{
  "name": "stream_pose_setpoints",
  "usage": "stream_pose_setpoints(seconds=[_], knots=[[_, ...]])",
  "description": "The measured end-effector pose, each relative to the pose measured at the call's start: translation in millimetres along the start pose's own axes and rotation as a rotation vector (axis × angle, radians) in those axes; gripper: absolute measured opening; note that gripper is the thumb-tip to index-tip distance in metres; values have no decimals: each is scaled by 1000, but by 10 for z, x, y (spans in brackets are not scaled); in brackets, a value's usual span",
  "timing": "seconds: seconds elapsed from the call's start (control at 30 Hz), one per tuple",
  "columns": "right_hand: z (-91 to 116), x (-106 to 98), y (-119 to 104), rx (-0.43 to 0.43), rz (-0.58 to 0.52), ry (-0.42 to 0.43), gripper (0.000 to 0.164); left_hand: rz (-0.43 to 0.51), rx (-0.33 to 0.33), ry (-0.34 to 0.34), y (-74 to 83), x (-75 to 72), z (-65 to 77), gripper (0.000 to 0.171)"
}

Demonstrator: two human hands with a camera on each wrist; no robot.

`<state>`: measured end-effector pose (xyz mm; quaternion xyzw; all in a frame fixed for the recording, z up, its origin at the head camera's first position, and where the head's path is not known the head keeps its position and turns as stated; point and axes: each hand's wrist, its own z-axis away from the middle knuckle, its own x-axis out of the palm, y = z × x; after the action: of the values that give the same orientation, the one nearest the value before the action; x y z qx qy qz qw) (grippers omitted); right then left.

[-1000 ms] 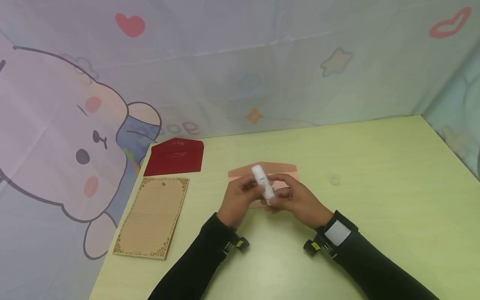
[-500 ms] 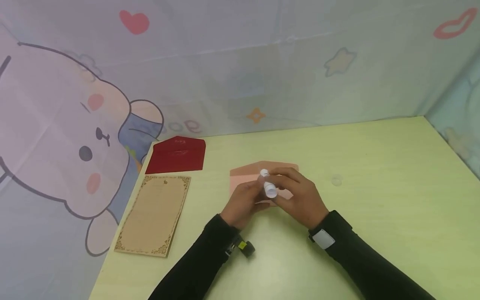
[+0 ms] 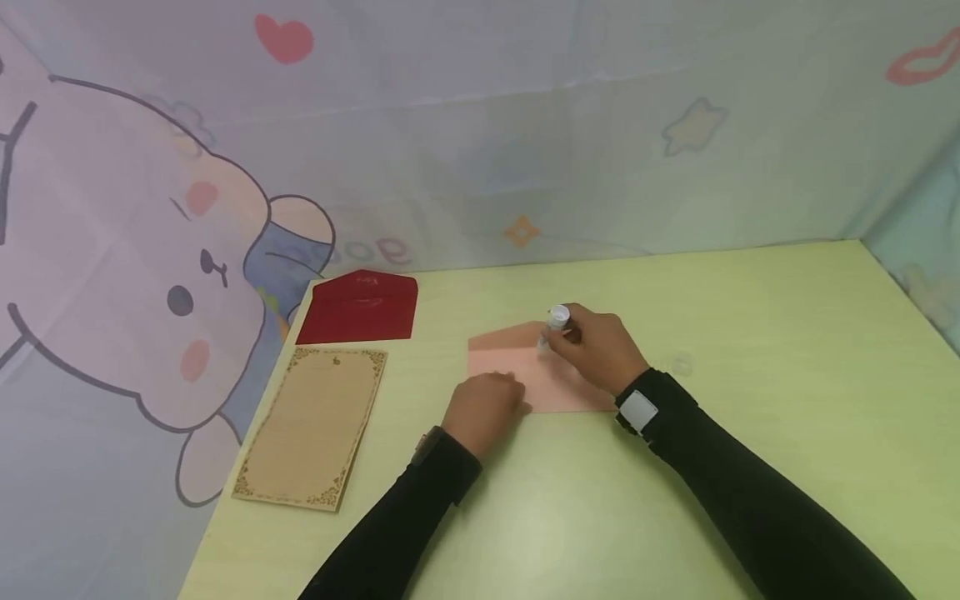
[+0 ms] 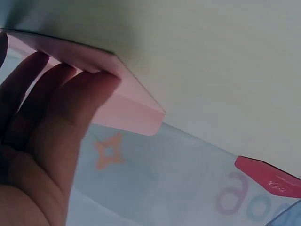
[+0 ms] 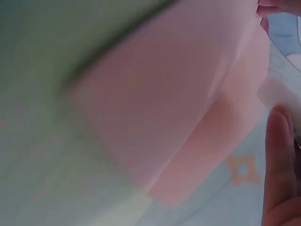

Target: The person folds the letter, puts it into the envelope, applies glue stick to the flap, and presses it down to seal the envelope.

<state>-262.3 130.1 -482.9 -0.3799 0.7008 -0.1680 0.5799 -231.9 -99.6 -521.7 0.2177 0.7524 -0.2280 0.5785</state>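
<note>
In the head view a pink envelope (image 3: 551,387) lies on the table with its flap unfolded away from me. My right hand (image 3: 600,350) pinches a white glue stick (image 3: 557,320), held tilted over the flap with its far end down. In the right wrist view the glue stick (image 5: 277,94) shows above the thumb; whether it touches paper I cannot tell. My left hand (image 3: 487,408) rests on the envelope's near left part. The left wrist view shows its extended fingers (image 4: 94,87) against the pink envelope (image 4: 129,110).
A red envelope (image 3: 360,318) lies at the table's back left. In front of it sits a tan sheet with an ornate border (image 3: 311,429). A small clear disc (image 3: 681,363) lies right of my right hand. A printed cloth (image 3: 465,125) hangs behind the table.
Both hands held the glue stick together before. The left hand has let go and moved down onto the envelope; the right hand has carried the glue stick up and right to the flap.
</note>
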Motion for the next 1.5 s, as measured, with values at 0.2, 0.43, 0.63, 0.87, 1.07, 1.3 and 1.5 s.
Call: stream_pose_setpoints(seconds=[0.2,0.43,0.63,0.87,1.07,1.3,1.5], knots=[[-159,188,-58,-39,80,-143,16,-36,29,-31,42,-3,-28,19],[-242,238,-110,-72,111,-185,13,-80,-12,-85,67,-134,-24,21],[-249,226,-109,-60,106,-210,13,-86,-26,-108,87,-259,-10,21],[-232,176,-79,-61,146,-238,16,-85,-25,-123,84,-269,-7,23],[-200,56,1,-42,166,-228,17,-73,-12,-131,70,-301,-21,25],[-163,-98,96,-8,185,-210,20,-58,-12,-136,55,-306,-25,25],[-172,-130,11,14,108,-146,21,-68,-10,-114,72,-251,-13,24]])
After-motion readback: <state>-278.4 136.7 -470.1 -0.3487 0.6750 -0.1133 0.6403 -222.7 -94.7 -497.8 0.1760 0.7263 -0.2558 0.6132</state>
